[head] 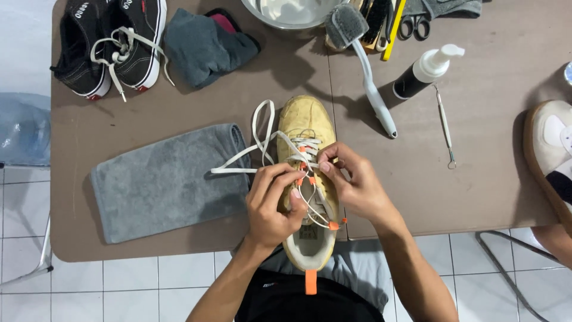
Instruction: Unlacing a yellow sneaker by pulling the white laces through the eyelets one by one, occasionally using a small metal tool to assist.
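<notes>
Two hands pinch white laces (262, 146) on a tan shoe (308, 179) at tabletop (488, 179) front edge: left hand (271, 206) and right hand (351, 182) both closed on lace. Grey towel (167, 182) just left; brush (366, 65), pump bottle (426, 71), metal pick (444, 125) right; black sneakers (113, 45) far left. White tile floor (119, 286) below.

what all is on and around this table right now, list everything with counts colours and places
tan suede sneaker: 1, tan, white laces, orange tabs, centre
grey towel: 1, left of sneaker
black canvas shoes: 2, white soles, top left
dark grey cloth: 1, top, beside black shoes
metal bowl: 1, silver, top edge
white-handled brush: 1, top centre
black pump bottle: 1, white top, upper right
thin metal pick: 1, right
scissors: 1, top
white sneaker: 1, right edge
brown table: 1
left hand: fingers on lace
right hand: fingers on lace
</notes>
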